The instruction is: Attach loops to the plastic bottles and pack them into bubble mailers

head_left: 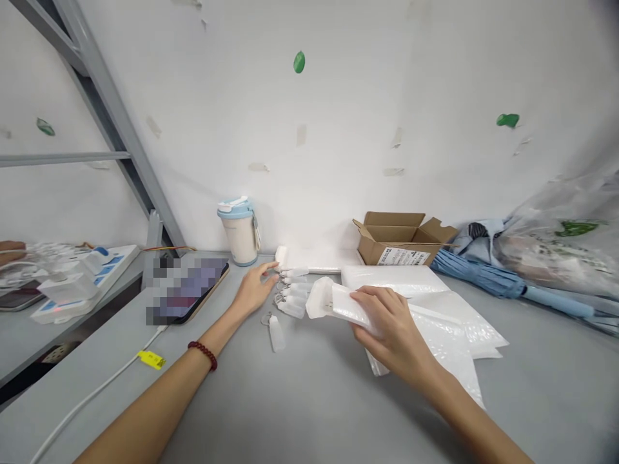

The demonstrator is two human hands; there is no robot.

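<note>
My left hand (255, 287) is at the far end of a row of small translucent white tags with metal rings (294, 290). Its thumb and forefinger are apart, and the fingertips are beside a small white piece (281, 256) standing at the row's back; whether they touch it I cannot tell. One more ringed tag (276, 334) lies alone nearer to me. My right hand (387, 322) grips a white piece with a flared, angular end and small metallic prongs (333, 300), held above the table. Part of it is hidden by the fingers. White bubble-wrap bags (449, 335) lie beneath and beyond this hand.
An open cardboard box (399, 238) stands by the wall, with a folded blue umbrella (483, 274) beside it. A lidded cup (240, 235) is behind my left hand. On the left lie a phone (198, 290) with a white cable (97, 390) and a power strip (109, 274).
</note>
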